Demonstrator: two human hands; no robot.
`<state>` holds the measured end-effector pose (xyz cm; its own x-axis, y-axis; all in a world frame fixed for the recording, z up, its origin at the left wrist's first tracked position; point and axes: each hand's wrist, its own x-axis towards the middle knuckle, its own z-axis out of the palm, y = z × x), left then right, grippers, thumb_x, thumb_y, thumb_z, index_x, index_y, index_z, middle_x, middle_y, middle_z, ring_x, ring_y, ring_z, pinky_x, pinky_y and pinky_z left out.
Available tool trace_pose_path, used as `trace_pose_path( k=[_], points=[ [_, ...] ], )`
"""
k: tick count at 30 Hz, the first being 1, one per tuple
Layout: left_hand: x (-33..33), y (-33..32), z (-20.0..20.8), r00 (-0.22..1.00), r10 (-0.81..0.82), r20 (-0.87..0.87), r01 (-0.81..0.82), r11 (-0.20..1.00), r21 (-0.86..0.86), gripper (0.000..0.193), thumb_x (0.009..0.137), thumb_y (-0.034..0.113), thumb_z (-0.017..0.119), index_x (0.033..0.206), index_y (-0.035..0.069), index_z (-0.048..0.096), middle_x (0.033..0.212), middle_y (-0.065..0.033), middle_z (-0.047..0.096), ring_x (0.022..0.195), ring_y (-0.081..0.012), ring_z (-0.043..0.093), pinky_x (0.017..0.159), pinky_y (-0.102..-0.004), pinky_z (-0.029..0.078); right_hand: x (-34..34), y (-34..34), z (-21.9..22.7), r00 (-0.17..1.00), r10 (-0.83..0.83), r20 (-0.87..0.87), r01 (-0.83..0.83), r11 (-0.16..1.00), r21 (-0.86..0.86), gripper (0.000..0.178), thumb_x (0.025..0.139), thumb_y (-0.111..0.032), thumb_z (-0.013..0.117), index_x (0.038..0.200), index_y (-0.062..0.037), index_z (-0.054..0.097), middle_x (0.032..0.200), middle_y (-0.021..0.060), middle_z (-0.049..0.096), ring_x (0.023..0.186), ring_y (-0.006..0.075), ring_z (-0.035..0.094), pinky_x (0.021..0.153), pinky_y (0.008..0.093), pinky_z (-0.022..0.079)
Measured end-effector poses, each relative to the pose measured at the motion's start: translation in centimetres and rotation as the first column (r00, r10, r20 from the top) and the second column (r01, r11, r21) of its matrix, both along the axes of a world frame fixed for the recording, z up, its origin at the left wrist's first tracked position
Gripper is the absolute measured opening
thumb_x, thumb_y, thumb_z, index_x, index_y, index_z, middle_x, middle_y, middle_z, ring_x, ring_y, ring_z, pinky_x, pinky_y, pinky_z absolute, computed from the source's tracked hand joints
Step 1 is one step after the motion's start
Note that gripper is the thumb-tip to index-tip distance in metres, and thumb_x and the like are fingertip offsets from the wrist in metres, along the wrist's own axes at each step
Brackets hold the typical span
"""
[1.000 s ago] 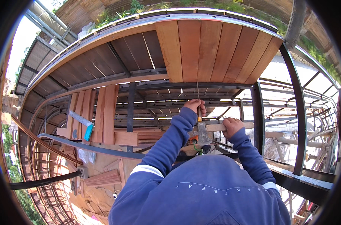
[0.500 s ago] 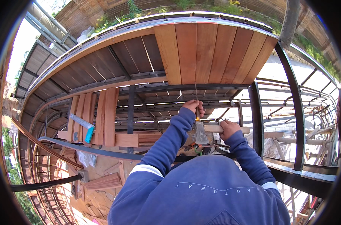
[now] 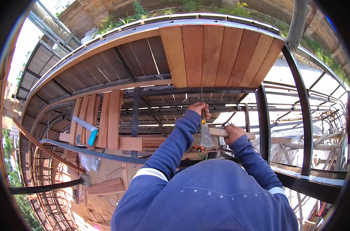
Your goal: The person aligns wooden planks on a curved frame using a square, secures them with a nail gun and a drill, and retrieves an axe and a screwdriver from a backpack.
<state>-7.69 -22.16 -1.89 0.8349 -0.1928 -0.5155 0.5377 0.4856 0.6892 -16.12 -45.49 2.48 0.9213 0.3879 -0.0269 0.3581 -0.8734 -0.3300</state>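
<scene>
My left hand [image 3: 199,109] is closed around a screwdriver-like tool [image 3: 202,95]. Its thin metal shaft points away from me, the tip at the lower edge of the fitted reddish planks [image 3: 211,57]. A bit of yellow handle shows below the fingers. My right hand [image 3: 235,133] grips the pale wooden handle of a hatchet [image 3: 206,139]. The hatchet's grey metal head lies right at the tool's yellow end; whether they touch I cannot tell. A black steel bar [image 3: 225,91] runs just under the planks.
To the left, loose boards [image 3: 113,121] lie across the frame, with a blue-handled try square [image 3: 86,129] on top. Black steel posts [image 3: 263,119] stand at the right. More boards [image 3: 105,186] and a plastic bag [image 3: 89,162] lie on the lower floor.
The hatchet head has shifted very slightly and sits a little closer to the tool's yellow end. Both hands keep their grips in nearly the same places.
</scene>
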Motion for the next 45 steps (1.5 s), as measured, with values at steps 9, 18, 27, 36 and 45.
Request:
trace_pose_path(
  k=[9, 18, 27, 36, 45],
  points=[
    [-0.1, -0.1, 0.6, 1.0, 0.001, -0.029, 0.0, 0.998, 0.058, 0.02, 0.099, 0.019, 0.052, 0.098, 0.002, 0.062, 0.076, -0.0052, 0.063, 0.064, -0.0202, 0.065, 0.059, -0.0338, 0.057, 0.2, -0.6, 0.7, 0.995, 0.075, 0.073, -0.079, 0.995, 0.054, 0.024, 0.066, -0.014, 0.068, 0.086, -0.007, 0.058, 0.082, 0.0121, 0.062, 0.077, 0.0354, 0.063, 0.069, 0.0459, 0.051],
    [-0.3, 0.0, 0.7, 1.0, -0.016, 0.002, 0.016, 0.997, 0.077, 0.021, 0.1, 0.02, 0.051, 0.1, 0.002, 0.06, 0.075, -0.0058, 0.062, 0.064, -0.0192, 0.064, 0.057, -0.0333, 0.056, -0.4, -1.1, 1.0, 0.996, 0.032, 0.086, -0.05, 0.975, 0.219, 0.024, 0.065, -0.012, 0.068, 0.086, -0.0063, 0.058, 0.078, 0.0128, 0.062, 0.077, 0.037, 0.062, 0.069, 0.0471, 0.05],
    [-0.6, -2.5, 0.9, 0.968, 0.216, -0.125, -0.231, 0.966, -0.119, 0.018, 0.101, 0.019, 0.046, 0.097, 0.005, 0.056, 0.067, -0.0045, 0.055, 0.05, -0.0163, 0.051, 0.043, -0.0323, 0.042, -2.4, -3.5, 1.0, 0.977, -0.199, 0.072, 0.162, 0.923, 0.35, 0.02, 0.064, -0.01, 0.067, 0.082, -0.0047, 0.059, 0.078, 0.0149, 0.061, 0.072, 0.0391, 0.062, 0.063, 0.0453, 0.05],
    [-1.3, -3.7, 1.2, 0.948, 0.276, -0.16, -0.298, 0.946, -0.129, 0.019, 0.103, 0.023, 0.044, 0.097, 0.007, 0.054, 0.064, -0.0019, 0.05, 0.044, -0.0141, 0.047, 0.04, -0.0321, 0.036, -3.8, -5.6, 0.9, 0.947, -0.318, 0.049, 0.275, 0.879, 0.389, 0.014, 0.072, -0.01, 0.067, 0.081, -0.0031, 0.059, 0.077, 0.0172, 0.061, 0.071, 0.0402, 0.061, 0.061, 0.0445, 0.048],
    [-1.7, -3.1, 1.1, 0.968, 0.227, -0.104, -0.231, 0.972, -0.033, 0.024, 0.104, 0.026, 0.04, 0.095, 0.008, 0.054, 0.064, -0.0009, 0.051, 0.039, -0.0127, 0.042, 0.034, -0.0321, 0.031, -3.7, -6.0, 1.4, 0.935, -0.355, 0.007, 0.33, 0.874, 0.357, 0.015, 0.074, -0.013, 0.07, 0.079, -0.0047, 0.059, 0.076, 0.0162, 0.061, 0.071, 0.0391, 0.062, 0.06, 0.0447, 0.048]
  ],
)
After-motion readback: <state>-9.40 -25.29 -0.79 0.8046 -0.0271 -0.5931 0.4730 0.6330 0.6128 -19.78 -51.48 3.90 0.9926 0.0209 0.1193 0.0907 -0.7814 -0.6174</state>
